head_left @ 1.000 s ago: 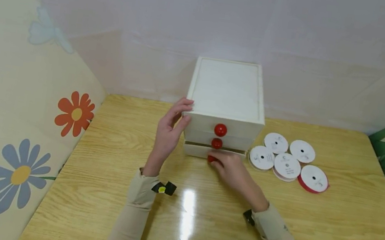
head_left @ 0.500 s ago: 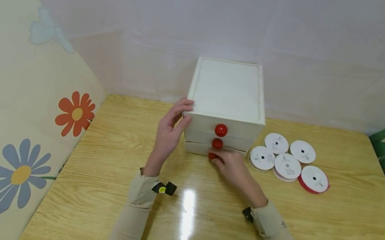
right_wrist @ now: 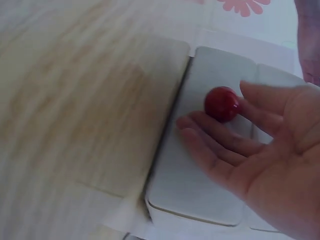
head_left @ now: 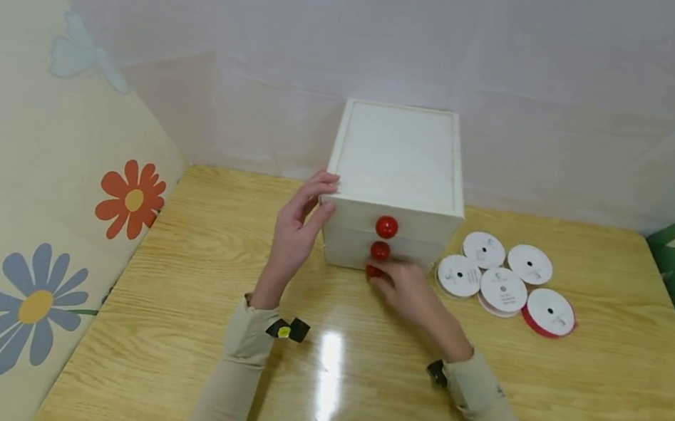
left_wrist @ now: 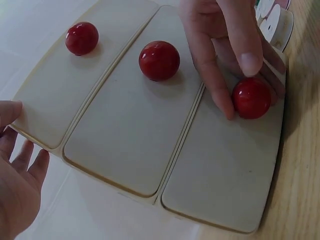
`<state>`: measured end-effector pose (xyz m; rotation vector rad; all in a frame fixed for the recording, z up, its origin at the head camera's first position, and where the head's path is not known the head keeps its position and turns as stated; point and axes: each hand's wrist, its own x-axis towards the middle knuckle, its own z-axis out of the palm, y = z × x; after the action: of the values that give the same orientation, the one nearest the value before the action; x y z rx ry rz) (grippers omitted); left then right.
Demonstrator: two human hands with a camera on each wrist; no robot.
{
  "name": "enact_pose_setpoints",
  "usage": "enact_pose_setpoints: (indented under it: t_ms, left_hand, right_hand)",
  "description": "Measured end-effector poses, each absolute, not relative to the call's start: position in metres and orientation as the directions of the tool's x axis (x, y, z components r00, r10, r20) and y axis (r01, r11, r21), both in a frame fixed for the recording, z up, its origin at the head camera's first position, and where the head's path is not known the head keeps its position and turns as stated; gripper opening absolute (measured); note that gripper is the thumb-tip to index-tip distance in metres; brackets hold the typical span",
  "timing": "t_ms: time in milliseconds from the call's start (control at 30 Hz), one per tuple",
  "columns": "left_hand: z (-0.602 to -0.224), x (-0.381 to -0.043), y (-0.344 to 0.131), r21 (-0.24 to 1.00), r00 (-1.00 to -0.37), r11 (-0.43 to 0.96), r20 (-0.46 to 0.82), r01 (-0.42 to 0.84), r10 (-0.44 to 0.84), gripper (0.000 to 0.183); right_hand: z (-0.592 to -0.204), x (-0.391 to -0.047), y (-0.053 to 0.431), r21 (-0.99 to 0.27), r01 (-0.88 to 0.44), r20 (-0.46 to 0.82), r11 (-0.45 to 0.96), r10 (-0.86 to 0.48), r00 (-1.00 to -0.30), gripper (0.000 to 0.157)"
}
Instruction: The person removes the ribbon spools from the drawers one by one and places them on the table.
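Observation:
A white drawer box [head_left: 400, 154] with three red ball knobs stands at the back of the table, its drawers pushed in. My left hand [head_left: 300, 223] rests on the box's front left edge, fingertips on the top and thumb at the front corner. My right hand [head_left: 408, 294] is at the bottom drawer's knob [left_wrist: 251, 98]. In the right wrist view its fairly straight fingers lie around and below that knob, the thumb looking slightly off it. The middle knob [left_wrist: 159, 60] and top knob [left_wrist: 82, 38] are untouched.
Several white-faced ribbon spools [head_left: 503, 290] lie right of the box, one with red ribbon [head_left: 550, 312]. The wooden table [head_left: 205, 278] has a painted flower wall [head_left: 35, 308] on its left. Behind the box hangs a pale sheet [head_left: 282, 52].
The bottom drawer, slightly out a second ago, has slid fully in with my right hand at its knob. The right fingers have loosened around it. My left hand has stayed put.

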<state>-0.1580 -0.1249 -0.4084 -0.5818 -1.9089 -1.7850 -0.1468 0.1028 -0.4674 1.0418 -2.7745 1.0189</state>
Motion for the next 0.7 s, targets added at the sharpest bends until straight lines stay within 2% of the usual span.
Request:
enact_pose_setpoints:
  t_ms: [200, 333, 433, 633, 700]
  left_hand:
    - [-0.407, -0.158, -0.133, 0.774, -0.794, 0.21, 0.608, 0.597, 0.018, 0.037]
    - [-0.409, -0.158, -0.142, 0.714, -0.779, 0.362, 0.624, 0.599, 0.06, 0.043]
    - [-0.411, -0.157, -0.15, 0.639, -0.781, 0.51, 0.613, 0.576, 0.115, 0.048]
    - [-0.41, -0.154, -0.165, 0.51, -0.884, 0.766, 0.441, 0.392, 0.159, 0.076]
    - [-0.411, -0.152, -0.172, 0.465, -0.916, 0.82, 0.366, 0.334, 0.165, 0.08]
  right_hand:
    - [-0.455, -0.141, 0.112, -0.617, -0.555, 0.149, 0.558, -0.609, -0.779, 0.03]
    - [-0.438, -0.138, 0.126, -0.66, -0.518, 0.137, 0.544, -0.591, -0.795, 0.036]
    - [-0.424, -0.138, 0.14, -0.677, -0.478, 0.134, 0.56, -0.545, -0.828, 0.033]
    - [-0.408, -0.141, 0.172, -0.621, -0.45, 0.201, 0.642, -0.424, -0.883, 0.023]
    - [-0.405, -0.142, 0.18, -0.581, -0.452, 0.229, 0.677, -0.396, -0.889, 0.025]
